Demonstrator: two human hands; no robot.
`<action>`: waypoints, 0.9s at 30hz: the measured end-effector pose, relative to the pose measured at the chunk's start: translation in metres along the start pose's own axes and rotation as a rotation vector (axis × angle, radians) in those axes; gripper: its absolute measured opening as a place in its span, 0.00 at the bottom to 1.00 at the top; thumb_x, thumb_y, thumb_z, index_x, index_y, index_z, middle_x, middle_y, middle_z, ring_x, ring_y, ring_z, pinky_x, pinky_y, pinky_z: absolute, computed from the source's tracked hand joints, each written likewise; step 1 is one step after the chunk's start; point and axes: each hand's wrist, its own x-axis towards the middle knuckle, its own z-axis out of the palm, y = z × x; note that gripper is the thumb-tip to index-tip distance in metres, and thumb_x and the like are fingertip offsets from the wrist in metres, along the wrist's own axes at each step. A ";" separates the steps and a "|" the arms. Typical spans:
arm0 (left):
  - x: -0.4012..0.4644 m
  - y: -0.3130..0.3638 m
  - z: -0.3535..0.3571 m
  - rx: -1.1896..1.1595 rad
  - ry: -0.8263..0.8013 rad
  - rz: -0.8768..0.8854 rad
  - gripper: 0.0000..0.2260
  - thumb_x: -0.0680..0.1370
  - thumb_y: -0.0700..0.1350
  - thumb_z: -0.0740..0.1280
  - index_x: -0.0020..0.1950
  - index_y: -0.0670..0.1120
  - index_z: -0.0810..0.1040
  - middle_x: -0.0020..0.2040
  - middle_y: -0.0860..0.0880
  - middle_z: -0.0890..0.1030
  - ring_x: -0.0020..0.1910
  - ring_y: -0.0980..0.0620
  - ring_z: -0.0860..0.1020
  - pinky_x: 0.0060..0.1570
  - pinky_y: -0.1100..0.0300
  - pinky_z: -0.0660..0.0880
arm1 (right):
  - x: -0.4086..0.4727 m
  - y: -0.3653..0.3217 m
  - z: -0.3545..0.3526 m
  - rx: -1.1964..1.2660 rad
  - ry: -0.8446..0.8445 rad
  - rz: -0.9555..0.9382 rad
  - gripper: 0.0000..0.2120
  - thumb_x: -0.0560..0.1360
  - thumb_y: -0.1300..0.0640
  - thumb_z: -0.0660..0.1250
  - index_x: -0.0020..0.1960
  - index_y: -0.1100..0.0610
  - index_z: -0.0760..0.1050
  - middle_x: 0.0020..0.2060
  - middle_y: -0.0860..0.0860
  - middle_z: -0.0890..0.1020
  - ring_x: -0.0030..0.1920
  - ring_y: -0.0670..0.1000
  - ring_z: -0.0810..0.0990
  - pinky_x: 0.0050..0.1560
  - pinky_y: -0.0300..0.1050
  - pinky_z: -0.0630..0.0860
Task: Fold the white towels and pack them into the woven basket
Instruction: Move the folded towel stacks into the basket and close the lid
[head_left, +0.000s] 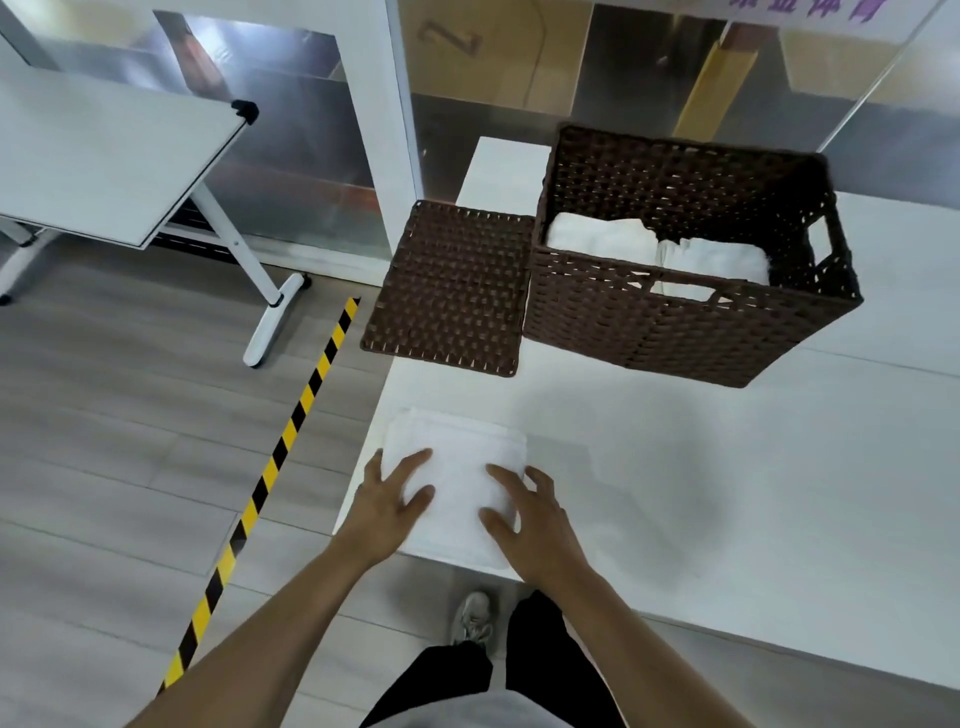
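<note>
A folded white towel (457, 467) lies at the near left corner of the white table (727, 493). My left hand (387, 501) rests on the towel's left edge with fingers spread. My right hand (530, 519) rests on its right edge, fingers spread and slightly bent. Farther back stands the dark brown woven basket (675, 322), holding two folded white towels (660, 249) side by side.
The basket's flat woven lid (452, 286) lies on the table just left of the basket. Left of the table is grey floor with a yellow-black tape stripe (280, 452) and a tilted white board on a stand (104, 156). My feet show below the table edge.
</note>
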 end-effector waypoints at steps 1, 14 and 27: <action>0.003 0.006 0.006 -0.014 -0.011 -0.005 0.22 0.78 0.67 0.62 0.70 0.78 0.59 0.78 0.45 0.56 0.66 0.38 0.73 0.67 0.43 0.73 | -0.001 0.004 -0.003 0.051 0.017 0.036 0.25 0.80 0.38 0.62 0.75 0.31 0.59 0.74 0.49 0.62 0.63 0.52 0.77 0.68 0.51 0.73; 0.023 0.108 0.068 -0.130 -0.179 0.066 0.38 0.77 0.53 0.68 0.79 0.68 0.49 0.81 0.44 0.51 0.78 0.40 0.58 0.74 0.45 0.62 | -0.003 0.063 -0.061 0.484 0.357 0.540 0.40 0.75 0.48 0.72 0.80 0.42 0.54 0.55 0.51 0.78 0.51 0.57 0.78 0.48 0.48 0.74; 0.042 0.094 0.062 -0.404 -0.129 -0.255 0.28 0.67 0.55 0.76 0.63 0.52 0.73 0.57 0.53 0.82 0.53 0.53 0.81 0.56 0.53 0.79 | 0.015 0.064 -0.088 1.039 0.005 0.593 0.23 0.71 0.46 0.78 0.60 0.59 0.82 0.50 0.55 0.88 0.53 0.57 0.86 0.53 0.50 0.82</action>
